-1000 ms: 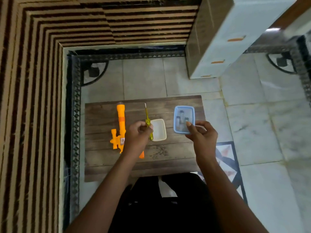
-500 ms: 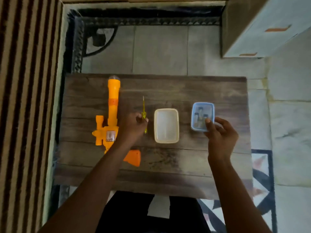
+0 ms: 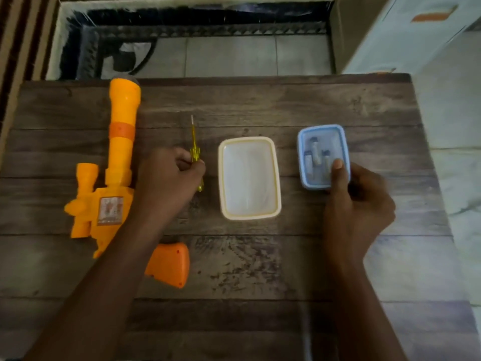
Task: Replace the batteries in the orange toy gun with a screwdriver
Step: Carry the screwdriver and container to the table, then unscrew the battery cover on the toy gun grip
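The orange toy gun lies on the left of the wooden table, barrel pointing away from me, with its grip partly under my left forearm. My left hand grips a yellow see-through screwdriver whose tip points away. A small blue tub holding several batteries sits to the right. My right hand holds the tub's near edge, thumb over its rim.
A white rectangular tub sits between my hands, nothing visible in it. Beyond the table's far edge are a tiled floor and a pale cabinet. A striped rug lies at the left.
The view has closed in on the table, so everything looks larger. My left hand with the screwdriver has come down close to the tabletop. My right hand stays on the blue tub.
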`<state>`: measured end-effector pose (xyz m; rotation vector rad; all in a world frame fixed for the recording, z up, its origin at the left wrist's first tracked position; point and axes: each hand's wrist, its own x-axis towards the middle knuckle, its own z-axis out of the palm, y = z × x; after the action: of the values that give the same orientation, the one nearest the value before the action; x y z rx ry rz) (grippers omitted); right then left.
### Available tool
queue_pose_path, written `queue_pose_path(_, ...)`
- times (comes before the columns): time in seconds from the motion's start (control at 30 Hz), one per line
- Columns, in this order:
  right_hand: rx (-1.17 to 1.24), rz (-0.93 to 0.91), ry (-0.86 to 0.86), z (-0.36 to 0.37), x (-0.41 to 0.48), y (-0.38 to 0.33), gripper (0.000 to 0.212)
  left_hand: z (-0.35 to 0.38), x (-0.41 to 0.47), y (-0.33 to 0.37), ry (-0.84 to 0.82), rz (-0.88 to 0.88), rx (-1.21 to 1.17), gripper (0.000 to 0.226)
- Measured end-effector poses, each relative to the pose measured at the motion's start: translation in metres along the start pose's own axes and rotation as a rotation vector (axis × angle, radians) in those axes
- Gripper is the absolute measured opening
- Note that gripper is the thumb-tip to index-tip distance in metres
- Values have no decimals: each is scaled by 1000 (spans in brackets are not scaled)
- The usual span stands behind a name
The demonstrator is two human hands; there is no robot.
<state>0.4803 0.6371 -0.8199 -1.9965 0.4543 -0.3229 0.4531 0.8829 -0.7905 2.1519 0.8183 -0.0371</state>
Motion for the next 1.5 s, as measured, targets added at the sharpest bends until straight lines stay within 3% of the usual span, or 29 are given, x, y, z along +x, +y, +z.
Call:
queue_pose_path(0.23,30,-58,35,-6,-3,22,37,6,-8,-9,47,114,-39,26)
queue_pose_path(0.33,76,-81,26,-16,-9,22,48,6,-17,-6,76,195,-46,16)
queue_pose_path(0.43,49,-246,16,-42,-32,8,45,-1,-48,3,70,297,-101,17)
queue_pose_path(0.53,77,-386,-108,-66,-57,-5,40,-9,-95,5,8,383,-212,14)
queue_pose_path(0.63,51,-544,-282,-97,-92,-26,56,-19,-148,-2,22,442,-227,21)
queue_pose_path(0.77,-83,-824,-466,-120,-123,-46,60,-27,-200,-7,79,419,-199,14)
queue_pose_path(0.9,-102,-856,-543,-130,-135,-57,57,-40,-232,-5,109,439,-242,15)
queue_pose_path(1.13,-129,-933,-552,-119,-138,-54,22,-43,-243,-9,132,450,-302,24)
queue_pose_path(1.27,-199,-936,-563,-95,-134,-53,22,-42,-229,-21,133,439,-387,34)
queue_pose_path(1.4,-132,-841,-572,-59,-133,-48,19,-46,-186,-52,256,299,-337,30)
queue_pose_path(1.5,-40,-787,-595,-30,-137,-47,15,-45,-150,-78,360,87,-151,43)
